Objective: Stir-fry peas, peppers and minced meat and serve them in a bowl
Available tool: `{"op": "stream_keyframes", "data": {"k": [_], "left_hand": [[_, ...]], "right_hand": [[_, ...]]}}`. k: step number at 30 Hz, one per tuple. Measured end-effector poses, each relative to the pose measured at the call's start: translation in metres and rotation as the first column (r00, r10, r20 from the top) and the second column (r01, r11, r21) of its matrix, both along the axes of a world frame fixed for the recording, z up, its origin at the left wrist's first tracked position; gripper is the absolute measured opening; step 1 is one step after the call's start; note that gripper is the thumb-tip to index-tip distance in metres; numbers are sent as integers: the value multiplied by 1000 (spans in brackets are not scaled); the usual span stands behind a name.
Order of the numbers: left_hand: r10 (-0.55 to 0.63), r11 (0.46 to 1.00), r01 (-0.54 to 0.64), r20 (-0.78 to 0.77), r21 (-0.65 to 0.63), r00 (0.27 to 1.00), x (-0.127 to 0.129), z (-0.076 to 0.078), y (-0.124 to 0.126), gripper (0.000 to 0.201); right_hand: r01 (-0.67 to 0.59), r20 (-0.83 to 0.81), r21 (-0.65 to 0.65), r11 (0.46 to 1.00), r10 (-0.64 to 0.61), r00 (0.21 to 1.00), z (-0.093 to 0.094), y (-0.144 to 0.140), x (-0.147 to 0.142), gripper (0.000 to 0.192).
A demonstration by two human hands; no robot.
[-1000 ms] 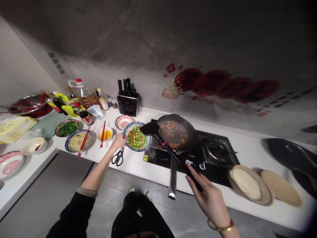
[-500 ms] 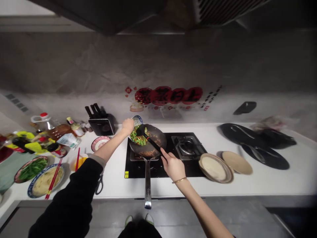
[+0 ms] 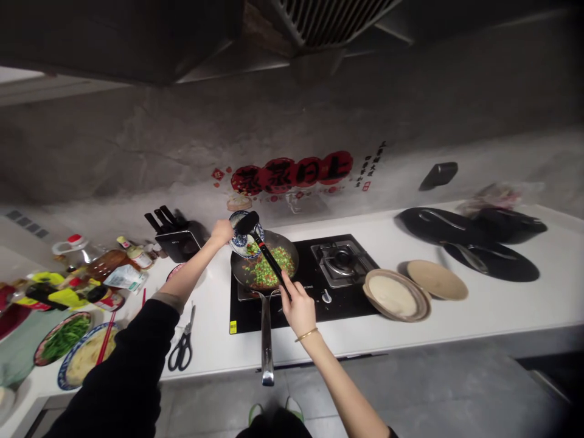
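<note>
Head view shows my left hand [image 3: 222, 232] gripping the tilted blue-and-white patterned bowl [image 3: 243, 239], nearly emptied since a second ago, above the black wok [image 3: 264, 267], while my right hand [image 3: 297, 308] clasps the black spatula [image 3: 261, 244], scraping the bowl.

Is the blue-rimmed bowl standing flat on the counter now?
No, the left hand holds the bowl tilted above the pan, with the spatula at it.

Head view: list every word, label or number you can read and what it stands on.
No text reads clearly.
Red wall decal: large characters, too blurred to read.
Small column of characters beside it: too small.
Yellow sticker on the stove: illegible.
Bottle labels at left: blurred.
</note>
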State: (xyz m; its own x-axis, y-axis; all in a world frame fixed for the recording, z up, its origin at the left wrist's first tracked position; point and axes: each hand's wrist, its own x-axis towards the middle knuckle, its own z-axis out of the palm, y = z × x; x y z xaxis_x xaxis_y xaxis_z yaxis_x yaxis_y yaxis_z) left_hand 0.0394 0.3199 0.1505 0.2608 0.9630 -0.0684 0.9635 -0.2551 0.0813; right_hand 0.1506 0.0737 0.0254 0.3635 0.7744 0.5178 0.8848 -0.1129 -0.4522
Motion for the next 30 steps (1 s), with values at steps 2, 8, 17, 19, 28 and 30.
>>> {"op": "stream_keyframes", "data": {"k": [2,8,17,19,28,30], "left_hand": [[1,1000,-1,-1,-28,1000,-1,2,0,26],[14,994,-10,-41,105,999,-4,1,-7,28],[-24,955,44,-72,295,997,-11,-5,-14,33],[-35,951,56,-75,304,997,-12,-4,-14,32],[-27,951,46,-66,305,997,-22,-3,-7,34],[-20,955,38,-65,293,998,-22,-3,-5,34]], "right_hand": [[-3,-20,0,1000,3,1000,-4,7,-9,42],[111,17,-119,987,-110,994,-20,-9,-6,41],[-61,-334,103,993,92,938,-11,-30,-12,42],[-95,-370,119,988,133,920,-9,-26,-17,41],[4,-233,12,1000,-1,973,-17,-47,2,42],[-14,-256,57,998,28,966,-12,-42,-2,41]]}}
